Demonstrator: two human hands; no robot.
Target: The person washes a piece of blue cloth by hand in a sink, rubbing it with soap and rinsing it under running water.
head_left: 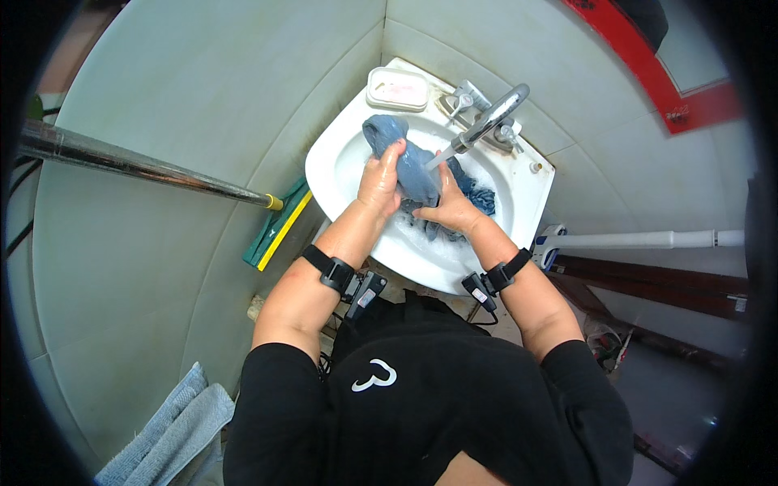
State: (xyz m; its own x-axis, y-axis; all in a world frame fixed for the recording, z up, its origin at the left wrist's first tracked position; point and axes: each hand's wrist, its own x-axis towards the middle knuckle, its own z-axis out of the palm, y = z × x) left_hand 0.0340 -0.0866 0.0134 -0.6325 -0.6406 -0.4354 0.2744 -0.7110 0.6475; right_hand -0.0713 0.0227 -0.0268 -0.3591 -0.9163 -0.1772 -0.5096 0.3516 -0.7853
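Note:
A wet blue-grey cloth (pixel 413 168) is held up over the white washbasin (pixel 322 162), bunched between my two hands. My left hand (pixel 381 180) is closed around its left side, with the thumb along the fabric. On the other side, my right hand (pixel 455 204) grips the cloth's lower right part, thumb raised close to the tap's stream. Water runs from the chrome tap (pixel 494 112) onto the cloth. Darker blue fabric (pixel 483 199) lies among suds in the basin beyond my right hand; whether it is part of the same piece cannot be made out.
A soap box (pixel 397 89) stands on the basin's back left corner. Left of the basin leans a green and yellow squeegee head (pixel 278 223) on a metal pole. A white-handled mop (pixel 640 240) is at right. Grey towels (pixel 182 425) hang at lower left. Tiled walls enclose the basin.

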